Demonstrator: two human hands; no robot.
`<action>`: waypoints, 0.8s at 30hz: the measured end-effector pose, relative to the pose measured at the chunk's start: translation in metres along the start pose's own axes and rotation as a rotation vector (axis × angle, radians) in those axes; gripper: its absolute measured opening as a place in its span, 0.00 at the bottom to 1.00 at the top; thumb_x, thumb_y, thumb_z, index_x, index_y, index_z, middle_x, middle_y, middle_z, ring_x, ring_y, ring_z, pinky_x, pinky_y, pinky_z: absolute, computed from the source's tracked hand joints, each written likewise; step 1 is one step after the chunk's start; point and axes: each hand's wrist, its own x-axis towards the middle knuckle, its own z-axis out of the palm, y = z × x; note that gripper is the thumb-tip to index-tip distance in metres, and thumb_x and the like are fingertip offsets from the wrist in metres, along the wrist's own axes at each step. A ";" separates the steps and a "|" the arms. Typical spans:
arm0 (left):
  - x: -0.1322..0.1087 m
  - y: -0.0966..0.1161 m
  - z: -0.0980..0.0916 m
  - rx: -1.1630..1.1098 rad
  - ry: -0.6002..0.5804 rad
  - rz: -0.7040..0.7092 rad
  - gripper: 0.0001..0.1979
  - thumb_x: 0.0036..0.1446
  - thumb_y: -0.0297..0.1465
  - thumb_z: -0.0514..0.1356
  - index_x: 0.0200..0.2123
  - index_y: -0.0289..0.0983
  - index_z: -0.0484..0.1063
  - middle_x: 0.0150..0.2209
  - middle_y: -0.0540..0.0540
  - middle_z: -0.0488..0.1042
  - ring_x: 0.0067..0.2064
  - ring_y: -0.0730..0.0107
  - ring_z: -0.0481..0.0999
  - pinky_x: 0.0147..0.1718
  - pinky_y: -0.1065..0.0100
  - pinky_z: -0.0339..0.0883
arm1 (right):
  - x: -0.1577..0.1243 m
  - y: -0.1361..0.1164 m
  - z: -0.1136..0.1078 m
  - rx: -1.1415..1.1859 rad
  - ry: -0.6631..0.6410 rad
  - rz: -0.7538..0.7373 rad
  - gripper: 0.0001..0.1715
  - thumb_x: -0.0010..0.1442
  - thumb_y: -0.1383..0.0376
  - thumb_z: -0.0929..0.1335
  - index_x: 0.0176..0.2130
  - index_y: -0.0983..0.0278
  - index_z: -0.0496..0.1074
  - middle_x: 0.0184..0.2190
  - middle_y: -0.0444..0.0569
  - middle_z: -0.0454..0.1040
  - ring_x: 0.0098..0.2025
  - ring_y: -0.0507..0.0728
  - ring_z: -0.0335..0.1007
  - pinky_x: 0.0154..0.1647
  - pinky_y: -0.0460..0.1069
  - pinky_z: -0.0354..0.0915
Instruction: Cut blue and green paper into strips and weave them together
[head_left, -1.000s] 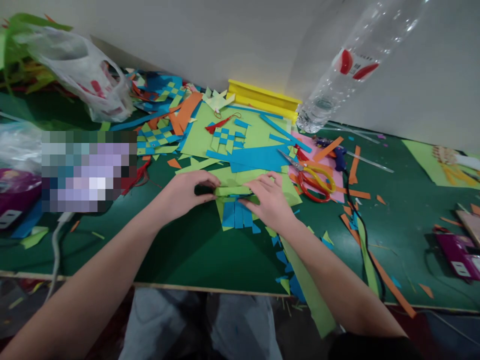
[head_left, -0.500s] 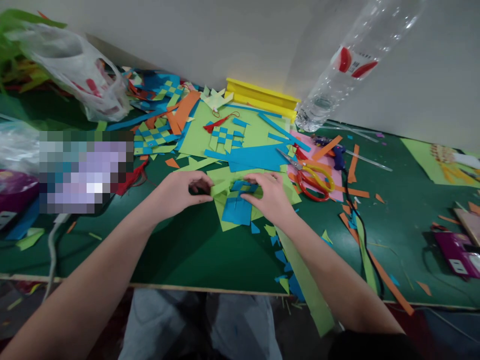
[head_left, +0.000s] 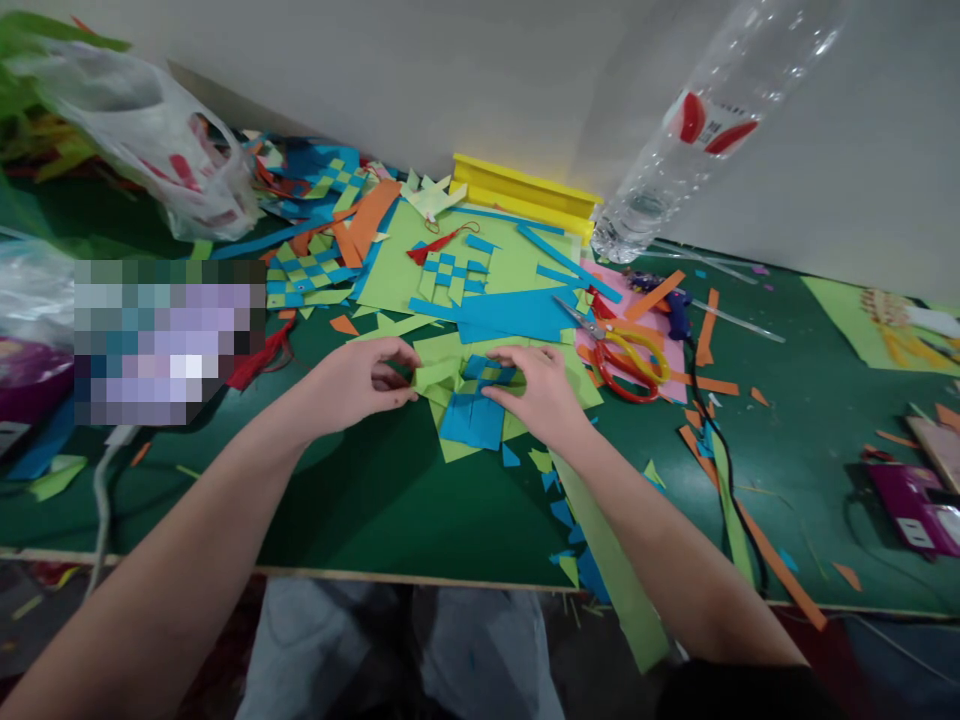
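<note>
Between my hands is a piece of woven paper (head_left: 474, 414) in blue and green, its lower part solid blue with slits. My right hand (head_left: 541, 388) pinches its right edge between thumb and fingers. On the other side, my left hand (head_left: 369, 378) has its thumb and fingers around the end of a green paper strip (head_left: 438, 375) that runs into the weave. Under the weave lies a light green paper sheet (head_left: 450, 446). Behind it, on more paper, rests a similar blue and green woven fish shape (head_left: 453, 278).
Right of my hands lie scissors (head_left: 626, 358) with red and yellow handles and a glue gun (head_left: 675, 308). A plastic bottle (head_left: 712, 130) and a yellow channel piece (head_left: 525, 198) stand by the wall. A white bag (head_left: 169, 150) sits left; paper scraps litter the green table (head_left: 337, 520).
My left hand has shifted slightly left with the strip's end, and more of the green strip shows between the hands. My right hand stays at the weave's edge.
</note>
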 end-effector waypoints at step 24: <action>-0.003 0.017 0.010 0.165 0.103 0.055 0.11 0.54 0.39 0.61 0.38 0.38 0.71 0.40 0.46 0.77 0.31 0.70 0.75 0.35 0.66 0.70 | 0.001 -0.001 -0.001 0.082 0.002 0.034 0.21 0.57 0.62 0.73 0.50 0.58 0.70 0.48 0.49 0.78 0.50 0.61 0.73 0.62 0.65 0.54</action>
